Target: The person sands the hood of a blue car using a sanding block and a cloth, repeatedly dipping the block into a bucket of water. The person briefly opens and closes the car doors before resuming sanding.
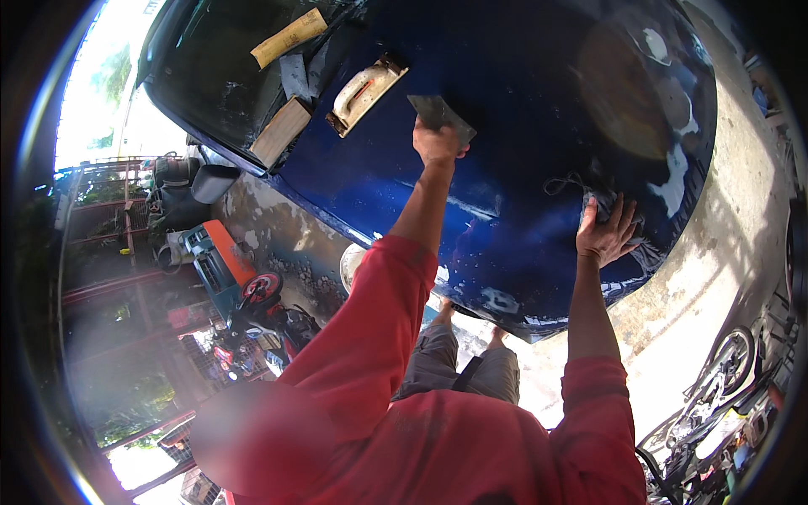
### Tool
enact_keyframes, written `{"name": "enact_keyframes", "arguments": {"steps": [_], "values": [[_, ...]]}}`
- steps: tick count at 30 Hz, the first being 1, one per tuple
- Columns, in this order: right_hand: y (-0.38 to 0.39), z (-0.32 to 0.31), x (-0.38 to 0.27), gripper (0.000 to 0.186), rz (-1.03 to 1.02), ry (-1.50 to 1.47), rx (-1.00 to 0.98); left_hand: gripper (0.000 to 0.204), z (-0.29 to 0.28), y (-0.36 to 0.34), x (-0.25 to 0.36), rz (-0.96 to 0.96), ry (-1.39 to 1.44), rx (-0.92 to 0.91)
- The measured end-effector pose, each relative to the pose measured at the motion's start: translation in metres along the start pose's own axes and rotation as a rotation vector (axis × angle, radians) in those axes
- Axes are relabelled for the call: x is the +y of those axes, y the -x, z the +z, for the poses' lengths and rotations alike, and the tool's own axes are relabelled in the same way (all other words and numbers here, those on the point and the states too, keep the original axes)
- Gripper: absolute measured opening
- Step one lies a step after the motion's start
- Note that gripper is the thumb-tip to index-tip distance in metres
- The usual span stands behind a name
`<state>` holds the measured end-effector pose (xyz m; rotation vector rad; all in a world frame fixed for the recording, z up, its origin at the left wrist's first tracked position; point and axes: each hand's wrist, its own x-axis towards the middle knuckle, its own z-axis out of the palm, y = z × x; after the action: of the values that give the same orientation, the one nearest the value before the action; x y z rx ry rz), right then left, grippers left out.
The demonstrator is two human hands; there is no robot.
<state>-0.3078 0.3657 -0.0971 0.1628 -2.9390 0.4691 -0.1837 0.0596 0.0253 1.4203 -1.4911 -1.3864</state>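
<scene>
A dark blue car hood [522, 109] lies under both of my hands. My left hand [436, 145] is closed around a thin grey putty spreader [431, 107], a flat rectangular plate held just over the paint. Farther right, my right hand [602, 231] presses down with spread fingers on a bunched dark grey rag [596, 202]; a loose thread trails from it. Left of the spreader, a long sanding block [368, 95] with a pale handle rests on the hood. Pale repair patches show on the paint, one of them a streak [475, 208] between my arms.
By the windshield lie a yellow strip [289, 38], grey sheets [295, 77] and a wooden block [280, 132]. The side mirror [213, 183] sticks out at left. An orange and teal case [223, 265] stands on the floor. Bicycles [725, 370] crowd the lower right.
</scene>
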Motion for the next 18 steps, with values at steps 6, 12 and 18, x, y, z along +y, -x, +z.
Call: {"name": "enact_keyframes", "arguments": {"steps": [6,12,18], "values": [[-0.002,-0.002,-0.002,0.084,0.021,-0.011,0.004,0.030,0.009,-0.010,0.007,-0.106,0.012,-0.007],[-0.002,0.000,-0.002,0.085,0.043,-0.014,-0.006,0.033,0.007,-0.021,0.023,-0.112,-0.009,-0.044],[0.000,0.003,-0.001,0.084,0.061,0.015,-0.024,0.031,-0.010,-0.027,0.009,-0.032,-0.150,-0.088]]}}
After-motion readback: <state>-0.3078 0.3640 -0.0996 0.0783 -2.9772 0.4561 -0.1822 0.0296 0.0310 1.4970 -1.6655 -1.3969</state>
